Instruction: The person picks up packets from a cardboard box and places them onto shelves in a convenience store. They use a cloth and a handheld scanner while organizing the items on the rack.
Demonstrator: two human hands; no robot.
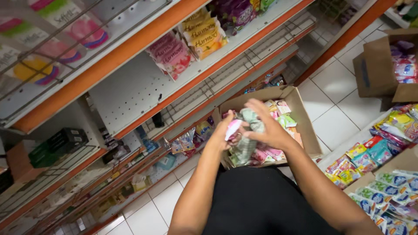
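My left hand and my right hand are together above an open cardboard box on the floor. Between them they hold a bundle of small soft packets, pale green and grey with a pink and white one at the left. The box holds many more pink, yellow and green packets. My black-clothed lap lies below the hands.
White shop shelving with orange edges stands on the left, with pink and orange packets on an upper shelf. Another cardboard box sits at the upper right. Colourful packets lie at the right on the white tiled floor.
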